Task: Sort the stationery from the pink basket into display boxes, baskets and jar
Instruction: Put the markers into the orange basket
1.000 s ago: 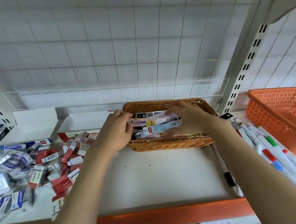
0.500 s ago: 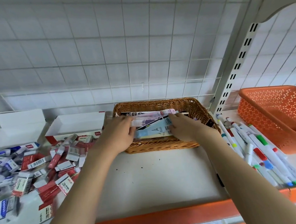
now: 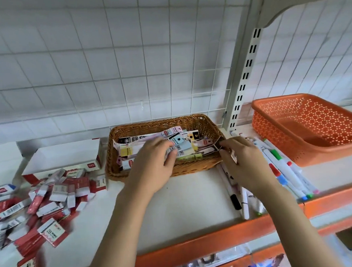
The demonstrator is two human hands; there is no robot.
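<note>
Over the wicker basket [image 3: 199,123] at the shelf's back edge, our right hand [image 3: 243,162] has slid off the packets [image 3: 148,137], fingers curled with their hold unclear, while our left hand [image 3: 152,166] presses flat-fingered, so settling looks nearly done.

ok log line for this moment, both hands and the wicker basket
left hand: on packets in wicker basket | right hand: at basket's right end, grip unclear | markers: loose on shelf
</note>
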